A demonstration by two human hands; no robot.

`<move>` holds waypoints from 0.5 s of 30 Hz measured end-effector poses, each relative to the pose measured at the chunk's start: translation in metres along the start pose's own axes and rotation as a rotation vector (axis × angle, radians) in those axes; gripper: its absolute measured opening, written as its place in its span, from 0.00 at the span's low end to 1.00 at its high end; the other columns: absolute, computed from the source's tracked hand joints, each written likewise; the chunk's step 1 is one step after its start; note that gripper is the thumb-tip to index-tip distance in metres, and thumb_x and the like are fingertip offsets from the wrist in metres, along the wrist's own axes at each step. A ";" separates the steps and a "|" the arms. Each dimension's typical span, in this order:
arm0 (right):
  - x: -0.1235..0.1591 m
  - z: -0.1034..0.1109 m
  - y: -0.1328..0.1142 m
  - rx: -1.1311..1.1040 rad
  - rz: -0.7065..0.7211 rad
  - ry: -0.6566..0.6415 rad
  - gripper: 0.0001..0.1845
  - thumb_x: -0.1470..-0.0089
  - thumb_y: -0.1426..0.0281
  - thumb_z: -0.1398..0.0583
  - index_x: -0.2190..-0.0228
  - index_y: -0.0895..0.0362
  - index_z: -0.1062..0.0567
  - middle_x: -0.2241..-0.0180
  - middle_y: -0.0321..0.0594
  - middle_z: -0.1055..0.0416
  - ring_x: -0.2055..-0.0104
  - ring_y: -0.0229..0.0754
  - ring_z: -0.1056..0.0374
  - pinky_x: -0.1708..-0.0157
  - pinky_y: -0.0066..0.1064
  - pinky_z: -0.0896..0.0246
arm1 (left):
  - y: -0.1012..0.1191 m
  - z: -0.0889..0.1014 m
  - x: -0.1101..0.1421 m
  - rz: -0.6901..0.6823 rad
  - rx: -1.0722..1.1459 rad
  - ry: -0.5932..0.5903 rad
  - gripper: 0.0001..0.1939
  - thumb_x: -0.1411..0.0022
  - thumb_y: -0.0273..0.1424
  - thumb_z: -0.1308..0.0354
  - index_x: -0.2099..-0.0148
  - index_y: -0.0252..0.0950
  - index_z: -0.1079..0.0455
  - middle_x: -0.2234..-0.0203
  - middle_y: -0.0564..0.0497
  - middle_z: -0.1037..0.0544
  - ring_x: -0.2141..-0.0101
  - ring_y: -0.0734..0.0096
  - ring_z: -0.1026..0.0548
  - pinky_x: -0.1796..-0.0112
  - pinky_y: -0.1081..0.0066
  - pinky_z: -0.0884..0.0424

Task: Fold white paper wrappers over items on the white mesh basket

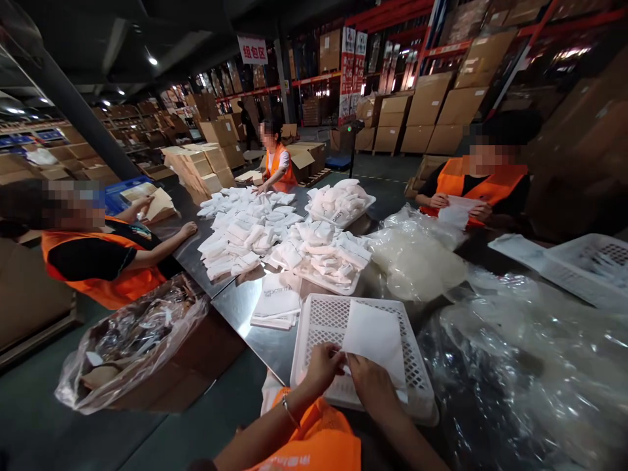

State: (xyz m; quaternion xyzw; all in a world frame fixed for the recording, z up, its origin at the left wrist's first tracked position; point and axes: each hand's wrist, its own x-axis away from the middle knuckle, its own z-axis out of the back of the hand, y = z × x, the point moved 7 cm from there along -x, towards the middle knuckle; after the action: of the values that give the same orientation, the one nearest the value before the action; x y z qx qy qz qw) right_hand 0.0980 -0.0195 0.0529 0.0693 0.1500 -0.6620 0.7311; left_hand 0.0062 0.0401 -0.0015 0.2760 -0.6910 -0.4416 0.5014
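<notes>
A flat white bag (377,337) lies across a white perforated plastic basket (324,314) in front of me. My left hand (324,366) pinches the bag's near left corner. My right hand (367,378) is closed on the same edge, its fingertips close to those of the left. Whether anything small sits between the fingertips is hidden. Just beyond the basket's left side lies a stack of flat white bags with dark print (275,301). Behind it, a white tray (338,284) is heaped with folded white packets (321,247).
More white packets (240,229) pile on the metal table (235,307). Clear plastic bags (530,340) bulge at right. A plastic-lined carton (171,366) stands at left. Co-workers in orange vests sit left (103,261), far (282,167) and right (481,180).
</notes>
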 end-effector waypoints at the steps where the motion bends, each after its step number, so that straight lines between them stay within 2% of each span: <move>1: 0.002 0.005 -0.005 0.033 -0.006 0.033 0.13 0.49 0.83 0.44 0.66 0.56 0.25 0.71 0.38 0.27 0.70 0.43 0.30 0.72 0.33 0.40 | -0.002 -0.001 0.003 0.051 0.077 -0.015 0.11 0.55 0.34 0.35 0.73 0.33 0.32 0.82 0.56 0.29 0.80 0.76 0.32 0.75 0.72 0.32; 4: 0.006 0.017 -0.015 -0.020 -0.038 0.144 0.09 0.47 0.79 0.43 0.69 0.55 0.25 0.70 0.38 0.27 0.67 0.45 0.31 0.68 0.36 0.40 | -0.007 -0.009 0.013 0.151 0.229 -0.068 0.16 0.59 0.36 0.32 0.75 0.34 0.35 0.85 0.59 0.35 0.82 0.78 0.36 0.74 0.72 0.34; 7: 0.008 0.020 -0.016 -0.123 -0.081 0.210 0.09 0.44 0.78 0.43 0.69 0.54 0.26 0.70 0.37 0.27 0.67 0.43 0.32 0.67 0.35 0.41 | -0.004 -0.017 0.020 0.156 0.330 -0.093 0.16 0.59 0.36 0.33 0.76 0.36 0.39 0.84 0.59 0.38 0.80 0.78 0.37 0.73 0.73 0.37; 15: 0.013 0.019 -0.012 -0.143 -0.151 0.238 0.11 0.46 0.81 0.45 0.70 0.54 0.28 0.71 0.35 0.29 0.68 0.42 0.34 0.67 0.34 0.44 | 0.000 -0.026 0.026 0.157 0.445 -0.102 0.14 0.64 0.31 0.35 0.81 0.35 0.40 0.82 0.56 0.37 0.78 0.77 0.38 0.73 0.73 0.39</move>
State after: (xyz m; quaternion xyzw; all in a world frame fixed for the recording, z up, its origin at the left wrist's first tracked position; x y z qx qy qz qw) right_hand 0.0892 -0.0388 0.0676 0.0835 0.2872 -0.6897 0.6594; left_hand 0.0215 0.0096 0.0133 0.3025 -0.8151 -0.2516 0.4252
